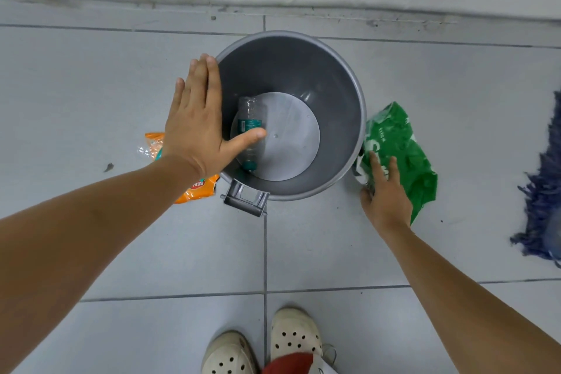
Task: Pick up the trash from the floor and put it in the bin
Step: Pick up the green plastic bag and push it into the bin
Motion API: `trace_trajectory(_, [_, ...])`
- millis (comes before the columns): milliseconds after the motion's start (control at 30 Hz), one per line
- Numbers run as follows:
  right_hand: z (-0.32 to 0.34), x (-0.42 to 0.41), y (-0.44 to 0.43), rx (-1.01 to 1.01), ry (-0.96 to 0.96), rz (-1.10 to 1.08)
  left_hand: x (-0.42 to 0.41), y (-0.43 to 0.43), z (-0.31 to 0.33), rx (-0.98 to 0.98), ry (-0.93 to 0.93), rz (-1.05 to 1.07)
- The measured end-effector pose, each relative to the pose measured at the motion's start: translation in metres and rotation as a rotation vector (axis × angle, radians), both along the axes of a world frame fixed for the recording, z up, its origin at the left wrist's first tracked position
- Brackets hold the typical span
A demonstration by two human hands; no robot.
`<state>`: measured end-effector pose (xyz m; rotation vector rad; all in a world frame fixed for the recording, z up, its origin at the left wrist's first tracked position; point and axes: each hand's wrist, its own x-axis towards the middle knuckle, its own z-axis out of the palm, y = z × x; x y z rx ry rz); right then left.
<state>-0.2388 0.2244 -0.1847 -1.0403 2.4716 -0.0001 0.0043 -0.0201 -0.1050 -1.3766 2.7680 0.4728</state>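
A round grey bin (343,91) stands on the tiled floor, and a clear plastic bottle with a teal label (247,114) lies on its bottom. My left hand (197,124) is flat and open above the bin's left rim, holding nothing. An orange snack wrapper (198,190) lies on the floor left of the bin, partly hidden under my left arm. A crumpled green wrapper (397,143) lies on the floor right of the bin. My right hand (385,194) rests on the wrapper's lower left part, fingers spread on it; whether it grips the wrapper is unclear.
A blue mop head (543,200) lies at the right edge. A wall base (273,6) runs behind the bin. My feet in white clogs (264,343) stand on the tiles at the bottom. The bin's hinge bracket (244,200) sticks out toward me.
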Motion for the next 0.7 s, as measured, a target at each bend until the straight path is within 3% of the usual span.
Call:
trace_trajectory(167, [0.087, -0.025, -0.020, -0.310, 0.107, 0.021, -0.001, 0.001, 0.011, 0.036, -0.061, -0.016])
trace_trajectory(367, [0.189, 0.005, -0.090, -0.643, 0.117, 0.237, 0.004, -0.002, 0.021, 0.093, -0.053, -0.007])
trace_trajectory(500, [0.192, 0.067, -0.130, -0.527, 0.081, 0.492, 0.026, -0.010, 0.031, 0.118, 0.085, 0.095])
trace_trajectory(700, [0.125, 0.126, -0.140, -0.095, 0.120, 0.642, 0.079, -0.023, 0.049, 0.072, 0.091, 0.229])
